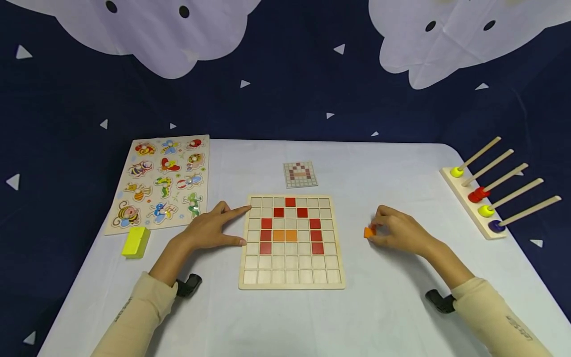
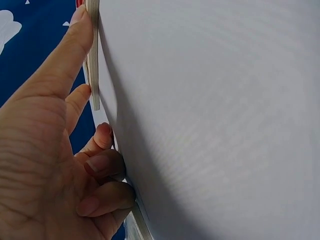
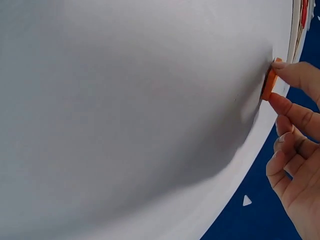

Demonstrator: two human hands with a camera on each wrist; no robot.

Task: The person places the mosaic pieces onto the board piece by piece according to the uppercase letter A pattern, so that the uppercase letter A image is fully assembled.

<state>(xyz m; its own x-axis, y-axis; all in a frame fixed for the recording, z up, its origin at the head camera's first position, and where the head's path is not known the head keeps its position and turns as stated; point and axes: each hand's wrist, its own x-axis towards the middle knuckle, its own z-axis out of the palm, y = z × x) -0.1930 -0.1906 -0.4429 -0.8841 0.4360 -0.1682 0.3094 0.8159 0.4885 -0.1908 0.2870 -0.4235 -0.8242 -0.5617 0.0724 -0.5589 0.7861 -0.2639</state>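
Observation:
My left hand (image 1: 208,230) rests at the left side of a wooden grid board (image 1: 292,286), index finger and thumb stretched out to its edge. Its other fingers curl loosely, as the left wrist view shows. Several red tiles (image 1: 266,223) on the board form an arch, with two orange tiles (image 1: 291,235) side by side within it. To the right of the board, my right hand (image 1: 399,230) pinches an orange tile (image 3: 270,82) between thumb and index finger, low over the white table.
Behind the board lies a small pattern card (image 1: 301,174) with a similar arch. An insect picture puzzle (image 1: 174,186) and a yellow-green block (image 1: 136,242) are at the left. A bead stacker with slanting pegs (image 1: 473,203) stands at the right edge of the table (image 1: 294,322).

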